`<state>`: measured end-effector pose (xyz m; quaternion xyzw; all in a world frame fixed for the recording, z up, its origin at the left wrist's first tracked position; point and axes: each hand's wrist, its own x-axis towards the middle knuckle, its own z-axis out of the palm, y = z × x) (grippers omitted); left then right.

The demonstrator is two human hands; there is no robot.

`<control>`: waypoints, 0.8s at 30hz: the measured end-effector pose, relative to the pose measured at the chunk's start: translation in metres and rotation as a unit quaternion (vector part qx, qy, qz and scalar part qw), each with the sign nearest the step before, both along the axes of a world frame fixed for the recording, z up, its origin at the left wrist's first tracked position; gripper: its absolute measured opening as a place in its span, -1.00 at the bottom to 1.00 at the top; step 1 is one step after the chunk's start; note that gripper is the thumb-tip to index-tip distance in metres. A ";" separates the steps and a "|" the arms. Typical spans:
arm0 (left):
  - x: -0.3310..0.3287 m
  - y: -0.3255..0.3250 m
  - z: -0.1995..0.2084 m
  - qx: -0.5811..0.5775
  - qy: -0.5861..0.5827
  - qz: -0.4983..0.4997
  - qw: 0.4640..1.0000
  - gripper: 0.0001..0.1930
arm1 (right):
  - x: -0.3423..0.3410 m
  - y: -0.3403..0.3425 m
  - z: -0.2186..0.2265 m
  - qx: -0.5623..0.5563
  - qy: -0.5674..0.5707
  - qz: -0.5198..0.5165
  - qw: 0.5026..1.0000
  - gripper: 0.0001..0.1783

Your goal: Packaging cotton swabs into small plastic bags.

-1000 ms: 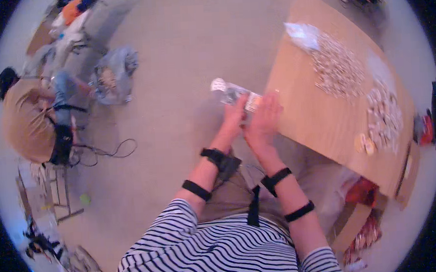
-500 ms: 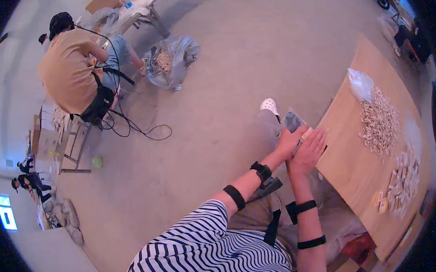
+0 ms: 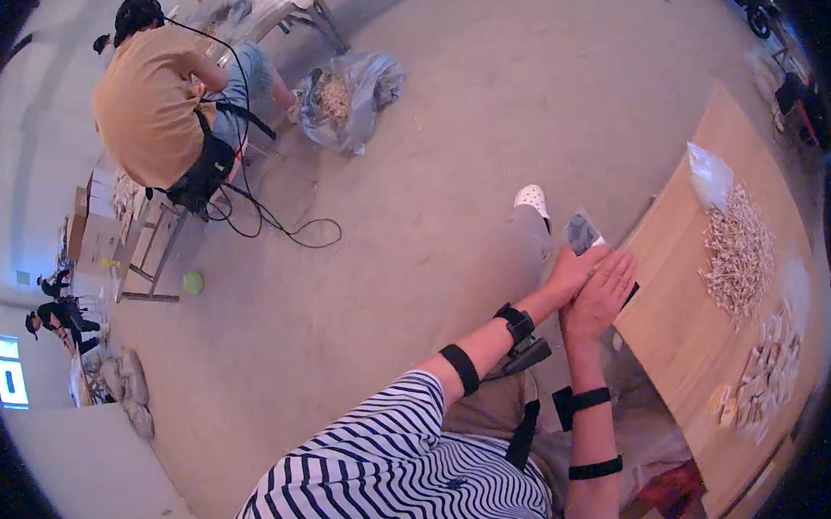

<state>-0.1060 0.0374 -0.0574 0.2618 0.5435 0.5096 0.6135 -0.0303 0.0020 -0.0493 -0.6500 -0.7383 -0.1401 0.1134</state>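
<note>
Wood table (image 3: 674,314) edge: both hands (image 3: 593,283) w/ packet (image 3: 581,233).

A short-sleeved shirt (image 3: 390,486) with dark blue and white stripes fills the lower centre of the frame. Black bands ring both bare forearms: wrist straps (image 3: 516,322) and upper straps (image 3: 460,368).

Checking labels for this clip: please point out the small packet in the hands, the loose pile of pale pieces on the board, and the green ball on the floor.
small packet (image 3: 581,232), head view, its grey upper face.
pile of pale pieces (image 3: 737,254), head view, middle of the heap.
green ball (image 3: 193,283), head view, its centre.
</note>
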 end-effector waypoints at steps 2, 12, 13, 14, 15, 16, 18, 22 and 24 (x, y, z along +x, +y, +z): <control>0.002 0.002 -0.001 0.008 0.008 -0.015 1.000 -0.63 | 0.005 -0.003 0.009 -0.014 0.036 0.001 0.999 -0.02; -0.006 0.002 -0.011 -0.060 -0.033 -0.004 0.998 -0.58 | 0.015 -0.020 0.035 -0.172 0.102 -0.074 0.977 0.27; -0.005 0.002 -0.007 -0.050 -0.035 0.002 0.998 -0.58 | 0.014 -0.020 0.036 -0.165 0.106 -0.073 0.978 0.28; -0.005 0.001 0.001 -0.049 -0.038 -0.006 0.998 -0.58 | 0.012 -0.019 0.037 -0.170 0.102 -0.086 0.976 0.27; -0.006 0.001 0.007 -0.054 -0.027 -0.016 0.998 -0.55 | 0.013 -0.020 0.037 -0.170 0.100 -0.092 0.976 0.27; -0.006 0.000 0.013 -0.059 -0.015 -0.026 0.998 -0.53 | 0.014 -0.021 0.037 -0.169 0.105 -0.083 0.976 0.26; -0.006 0.000 0.015 -0.075 -0.021 -0.021 0.997 -0.50 | 0.015 -0.022 0.037 -0.166 0.109 -0.074 0.977 0.26; -0.004 -0.001 0.000 -0.083 -0.038 0.038 0.995 -0.44 | 0.009 -0.020 0.038 -0.168 0.104 -0.072 0.978 0.25; -0.002 -0.002 0.007 -0.070 -0.040 0.020 0.997 -0.46 | 0.011 -0.019 0.038 -0.172 0.092 -0.083 0.977 0.26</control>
